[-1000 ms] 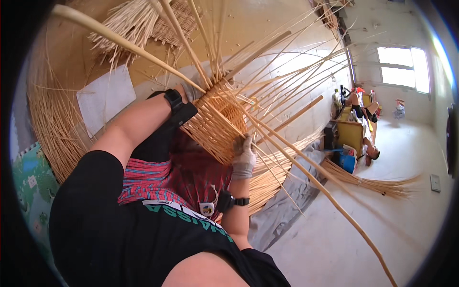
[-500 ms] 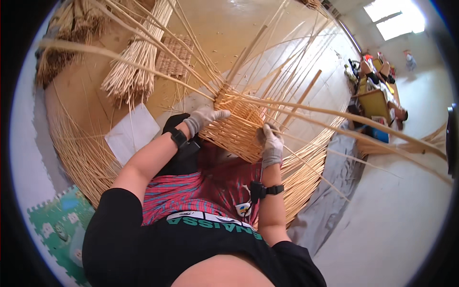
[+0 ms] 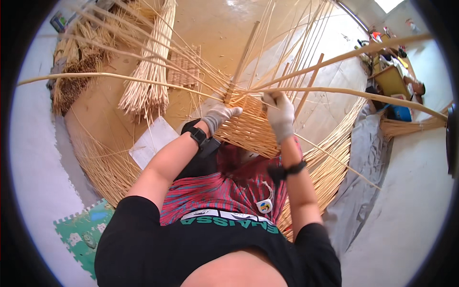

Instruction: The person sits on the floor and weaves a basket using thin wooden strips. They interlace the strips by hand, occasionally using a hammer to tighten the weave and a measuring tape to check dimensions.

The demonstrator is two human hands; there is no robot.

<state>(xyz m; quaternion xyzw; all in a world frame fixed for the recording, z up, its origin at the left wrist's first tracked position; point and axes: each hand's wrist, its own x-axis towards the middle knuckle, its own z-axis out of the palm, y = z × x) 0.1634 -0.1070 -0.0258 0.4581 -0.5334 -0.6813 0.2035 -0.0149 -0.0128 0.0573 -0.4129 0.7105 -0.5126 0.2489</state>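
The left hand (image 3: 218, 115) grips the wicker basket (image 3: 248, 133), which sits between both hands, probably to keep it steady; the right hand (image 3: 280, 111), at its rim, has curled fingers, but I cannot tell whether they pinch anything.

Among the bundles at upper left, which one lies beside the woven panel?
The pale bundle, just left of the panel; the browner bundles lie farther left.

Up top right, a window (image 3: 389, 5) blazing white, cut off by the edge, pale wall (image 3: 378, 20) around it! Floor (image 3: 215, 28) gleaming tan up the middle, whitish at right; yellow furniture (image 3: 392, 79) far right; green jigsaw-edged mat (image 3: 91, 234) lower left!
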